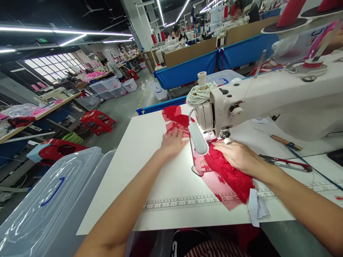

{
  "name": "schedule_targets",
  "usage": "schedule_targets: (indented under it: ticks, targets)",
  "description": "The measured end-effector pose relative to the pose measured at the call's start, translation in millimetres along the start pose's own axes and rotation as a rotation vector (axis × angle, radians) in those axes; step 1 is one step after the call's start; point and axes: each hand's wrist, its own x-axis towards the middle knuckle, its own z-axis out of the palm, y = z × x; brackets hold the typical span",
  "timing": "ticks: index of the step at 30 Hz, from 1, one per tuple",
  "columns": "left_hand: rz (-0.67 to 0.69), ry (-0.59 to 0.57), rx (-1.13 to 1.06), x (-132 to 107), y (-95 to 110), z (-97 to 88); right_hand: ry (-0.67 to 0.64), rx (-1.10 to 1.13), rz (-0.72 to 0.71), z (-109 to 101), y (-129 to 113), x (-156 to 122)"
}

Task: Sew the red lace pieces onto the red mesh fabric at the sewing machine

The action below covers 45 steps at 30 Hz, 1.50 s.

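Observation:
My left hand (pixel 174 144) lies palm down with its fingers spread, touching the edge of sheer red fabric (pixel 173 113) left of the needle area. Motion blurs it a little. My right hand (pixel 240 157) rests on red lace fabric (pixel 230 178), its fingers stretched out toward the presser foot; the thumb is mostly hidden. Both pieces of fabric lie by the head of a white sewing machine (pixel 205 117). A pale lamp (pixel 198 138) hangs in front of the needle and partly covers it. Below the lace, a sheer layer crosses the printed ruler (pixel 184 203).
Right of my right hand lie red-handled thread snips (pixel 286 163) and a wooden-handled awl (pixel 286 141). A white paper scrap (pixel 256 208) sits at the table's front edge. A clear lidded bin (pixel 53 192) stands at left, with red stools (pixel 98 121) beyond. Co-workers sit farther back.

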Motion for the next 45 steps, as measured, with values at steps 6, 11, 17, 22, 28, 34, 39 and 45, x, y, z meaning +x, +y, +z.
schedule_targets:
  ticks: [6,11,17,22,28,34,39,45]
  targets:
    - [0.350,0.192,0.056,-57,31,16.5,0.131,-0.031,-0.022,-6,-7,2]
    - [0.937,0.227,0.125,-107,71,28.0,-0.039,0.052,-0.022,-9,-17,0]
    - [0.928,0.124,0.157,-113,60,2.2,-0.482,0.011,0.092,-51,-32,-14]
    - [0.823,0.236,0.272,-104,59,17.2,-0.573,0.058,0.066,-64,-37,-21]
    - [0.629,0.283,0.125,-92,61,37.8,-0.373,-0.206,0.070,-32,-33,-8]
    - [0.784,0.074,-0.068,-95,55,23.5,-0.243,-0.045,0.016,-15,-21,-5]
    - [0.632,-0.009,-0.173,-78,49,22.0,-0.202,0.193,0.083,-14,-25,-7]
    - [0.523,-0.103,-0.489,-49,48,15.4,-0.032,0.475,0.420,-10,-26,0]
